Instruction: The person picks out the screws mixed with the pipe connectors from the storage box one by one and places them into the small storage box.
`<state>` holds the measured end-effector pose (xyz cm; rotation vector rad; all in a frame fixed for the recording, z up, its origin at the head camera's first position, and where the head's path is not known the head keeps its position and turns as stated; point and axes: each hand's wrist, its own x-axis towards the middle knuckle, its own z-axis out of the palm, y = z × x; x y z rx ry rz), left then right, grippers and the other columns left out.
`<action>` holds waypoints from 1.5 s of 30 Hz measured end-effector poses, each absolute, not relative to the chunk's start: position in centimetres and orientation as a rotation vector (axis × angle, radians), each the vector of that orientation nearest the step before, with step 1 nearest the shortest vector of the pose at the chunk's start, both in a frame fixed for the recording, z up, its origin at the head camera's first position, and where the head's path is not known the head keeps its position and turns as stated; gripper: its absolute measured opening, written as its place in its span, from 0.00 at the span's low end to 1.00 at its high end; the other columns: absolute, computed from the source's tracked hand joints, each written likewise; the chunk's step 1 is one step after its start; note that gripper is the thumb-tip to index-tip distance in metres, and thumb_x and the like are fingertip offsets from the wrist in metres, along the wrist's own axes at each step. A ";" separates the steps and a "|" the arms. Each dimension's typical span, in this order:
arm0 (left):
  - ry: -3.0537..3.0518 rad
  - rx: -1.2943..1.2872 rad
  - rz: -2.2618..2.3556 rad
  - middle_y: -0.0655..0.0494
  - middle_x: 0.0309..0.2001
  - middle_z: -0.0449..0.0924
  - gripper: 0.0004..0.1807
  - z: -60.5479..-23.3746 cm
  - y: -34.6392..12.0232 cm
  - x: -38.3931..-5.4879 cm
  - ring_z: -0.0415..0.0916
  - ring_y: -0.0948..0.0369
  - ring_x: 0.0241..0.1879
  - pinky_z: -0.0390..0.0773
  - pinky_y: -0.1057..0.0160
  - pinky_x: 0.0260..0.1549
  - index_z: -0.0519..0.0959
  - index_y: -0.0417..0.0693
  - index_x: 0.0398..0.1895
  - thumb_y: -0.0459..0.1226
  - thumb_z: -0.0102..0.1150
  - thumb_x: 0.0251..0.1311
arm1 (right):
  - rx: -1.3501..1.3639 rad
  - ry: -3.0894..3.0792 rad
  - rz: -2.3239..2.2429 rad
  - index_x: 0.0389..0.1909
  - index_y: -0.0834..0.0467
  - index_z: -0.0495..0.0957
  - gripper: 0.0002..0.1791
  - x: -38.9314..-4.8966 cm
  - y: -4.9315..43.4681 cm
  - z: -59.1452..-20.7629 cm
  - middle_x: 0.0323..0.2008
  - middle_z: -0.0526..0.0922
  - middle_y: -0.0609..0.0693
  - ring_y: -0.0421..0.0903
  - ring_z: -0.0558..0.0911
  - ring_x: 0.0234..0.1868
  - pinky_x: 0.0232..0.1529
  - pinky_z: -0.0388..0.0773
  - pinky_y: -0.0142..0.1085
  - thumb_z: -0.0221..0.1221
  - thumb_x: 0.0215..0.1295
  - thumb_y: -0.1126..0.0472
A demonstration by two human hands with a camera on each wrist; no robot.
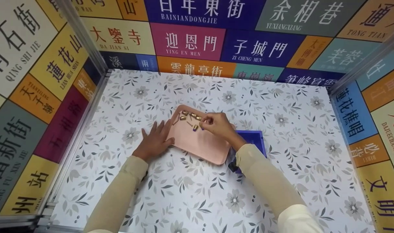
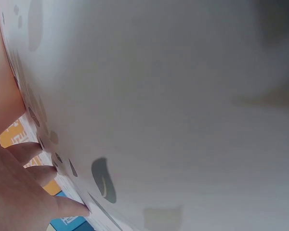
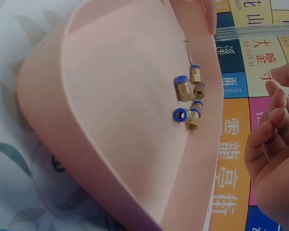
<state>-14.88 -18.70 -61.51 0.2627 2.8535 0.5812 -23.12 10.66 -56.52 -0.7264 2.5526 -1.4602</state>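
A pink tray lies tilted on the table in the head view, with several brass fittings with blue collars and a few screws gathered toward its far end. My left hand rests at the tray's left side, fingers straight and thumb at the rim. Over the far right part of the tray is my right hand, its fingers bent and fingertips right at the nearest fitting. In the right wrist view its curled fingers show beyond the far wall; I cannot tell whether they hold something small.
A blue bin stands behind my right forearm, partly hidden, with a dark item at its near side. The table has a floral cover. Panels with large printed characters enclose its back and sides.
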 end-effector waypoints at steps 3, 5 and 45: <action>2.853 0.258 0.575 0.46 0.83 0.44 0.42 -61.5 -18.7 -14.9 0.36 0.38 0.82 0.33 0.18 0.66 0.35 0.69 0.84 0.62 0.38 0.75 | -0.714 2.554 -1.420 0.33 0.57 0.89 0.04 -23.6 10.4 -56.7 0.22 0.83 0.47 0.39 0.75 0.23 0.23 0.69 0.27 0.67 0.61 0.61; 2.849 0.253 0.572 0.46 0.83 0.43 0.42 -61.6 -18.7 -14.9 0.35 0.38 0.82 0.33 0.18 0.66 0.35 0.70 0.84 0.62 0.38 0.75 | -0.709 2.558 -1.392 0.34 0.58 0.89 0.05 -23.9 10.3 -56.8 0.23 0.83 0.47 0.39 0.75 0.24 0.23 0.68 0.28 0.67 0.61 0.61; 2.861 0.270 0.526 0.46 0.83 0.44 0.42 -61.6 -18.8 -15.0 0.37 0.38 0.82 0.35 0.18 0.66 0.34 0.69 0.84 0.62 0.37 0.75 | -0.700 2.683 -1.274 0.37 0.57 0.88 0.11 -26.4 6.2 -60.5 0.22 0.82 0.47 0.38 0.75 0.22 0.26 0.71 0.31 0.71 0.62 0.52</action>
